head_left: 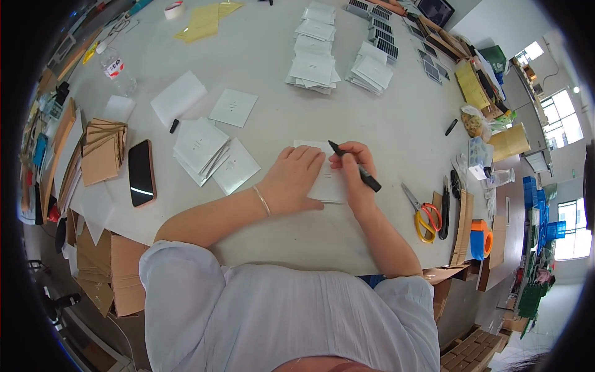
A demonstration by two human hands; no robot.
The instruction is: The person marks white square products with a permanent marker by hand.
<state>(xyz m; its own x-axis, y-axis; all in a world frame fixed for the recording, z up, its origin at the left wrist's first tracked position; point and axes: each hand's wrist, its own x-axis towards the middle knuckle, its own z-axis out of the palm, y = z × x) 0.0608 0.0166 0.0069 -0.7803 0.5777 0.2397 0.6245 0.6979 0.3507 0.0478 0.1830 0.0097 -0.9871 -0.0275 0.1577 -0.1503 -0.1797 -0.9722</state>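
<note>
A white square packet [330, 188] lies on the table in front of me, partly covered by both hands. My left hand [290, 178] rests flat on its left side, fingers stretched out and holding nothing. My right hand [357, 166] is closed around a black marker [370, 181], its tip pointing up and left over the packet's far edge. Whether the tip touches the packet I cannot tell. Left of my left hand, a loose pile of similar white packets [201, 146] overlaps on the table. Beyond it lie a single packet [233, 108] and a small black cap [174, 126].
Stacked white packets [313, 65] stand at the far middle, beside grey slatted blocks [385, 46]. On the left are a phone [141, 173], cardboard pieces [101, 162] and a bottle [116, 69]. Scissors [426, 220], a black-handled cutter [444, 214] and a tape dispenser [478, 240] lie at right.
</note>
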